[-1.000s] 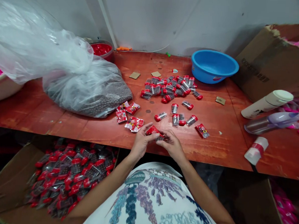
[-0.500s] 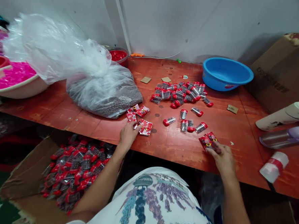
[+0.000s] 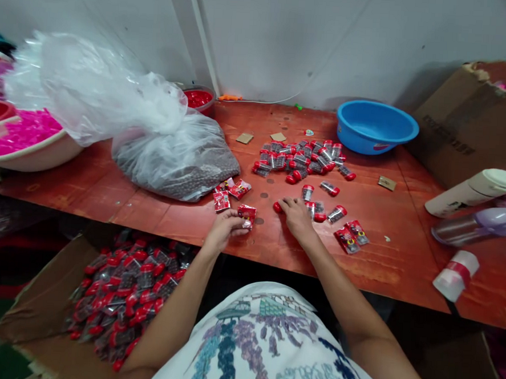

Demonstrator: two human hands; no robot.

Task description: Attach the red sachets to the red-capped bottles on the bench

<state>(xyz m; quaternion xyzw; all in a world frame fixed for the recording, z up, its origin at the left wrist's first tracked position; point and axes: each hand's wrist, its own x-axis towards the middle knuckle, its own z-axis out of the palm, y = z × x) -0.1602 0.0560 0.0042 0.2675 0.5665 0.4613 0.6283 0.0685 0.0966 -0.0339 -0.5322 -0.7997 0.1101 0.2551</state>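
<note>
My left hand (image 3: 225, 230) is closed at the table's front edge, with a small red printed packet (image 3: 247, 213) pinched at its fingertips. To its right, my right hand (image 3: 297, 218) has its fingers over a small clear bottle with a red cap (image 3: 277, 207); most of that bottle is hidden under the hand. More red packets (image 3: 221, 201) lie just behind my left hand. Two others (image 3: 347, 239) rest side by side to the right. Several dark-filled, red-capped bottles (image 3: 330, 188) lie loose beyond my right hand, and a larger pile (image 3: 300, 160) sits behind them.
A tied plastic bag of dark beads (image 3: 181, 162) stands at the left. Behind the pile is a blue basin (image 3: 379, 128). A white flask (image 3: 471, 194) and a carton (image 3: 450, 121) are at the right. Below the table, a carton (image 3: 35, 308) holds many red-capped bottles.
My right hand has left the two packets on the right and moved left onto a red-capped bottle. My left hand has lifted one edge of its packet, tilting it up.
</note>
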